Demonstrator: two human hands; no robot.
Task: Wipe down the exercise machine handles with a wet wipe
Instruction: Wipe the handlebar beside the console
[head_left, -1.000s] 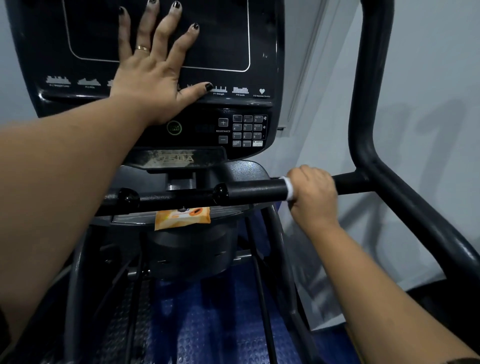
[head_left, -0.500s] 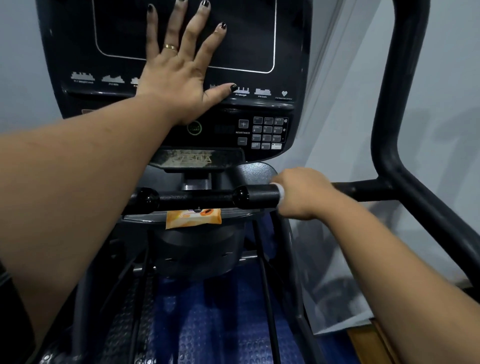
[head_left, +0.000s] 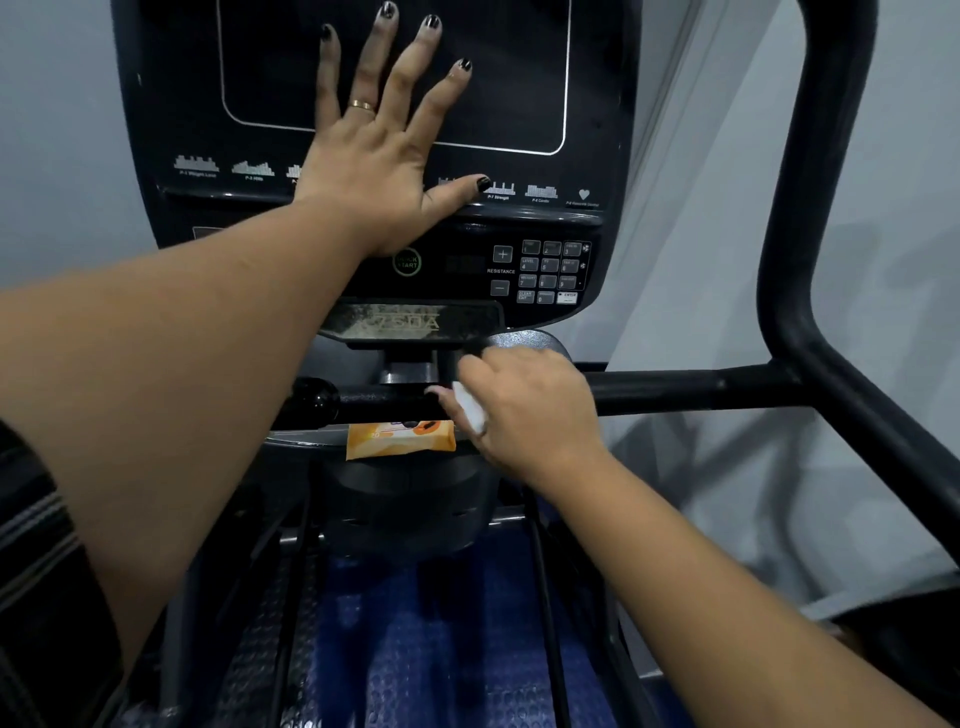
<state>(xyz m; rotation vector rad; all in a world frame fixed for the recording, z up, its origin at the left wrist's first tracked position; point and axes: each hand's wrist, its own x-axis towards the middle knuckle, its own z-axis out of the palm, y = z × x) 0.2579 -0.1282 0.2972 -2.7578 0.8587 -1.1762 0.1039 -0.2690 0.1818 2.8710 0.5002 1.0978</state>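
Note:
A black horizontal handle bar (head_left: 675, 389) runs across the exercise machine below the console. My right hand (head_left: 524, 410) is curled over the bar near its middle and holds a white wet wipe (head_left: 469, 408) against it; only a corner of the wipe shows under the fingers. My left hand (head_left: 384, 156) lies flat with fingers spread on the black console panel (head_left: 519, 78), holding nothing. The bar's left part ends in a round black knob (head_left: 311, 400).
An orange pack of wipes (head_left: 400, 439) lies on the ledge just below the bar. A thick black upright frame tube (head_left: 821, 182) bends down at the right. A keypad (head_left: 550, 273) sits on the console's lower right. Blue textured floor (head_left: 441, 675) lies below.
My right hand has slid leftward along the bar with the wipe, from the right part toward the middle. My left hand stays flat on the console.

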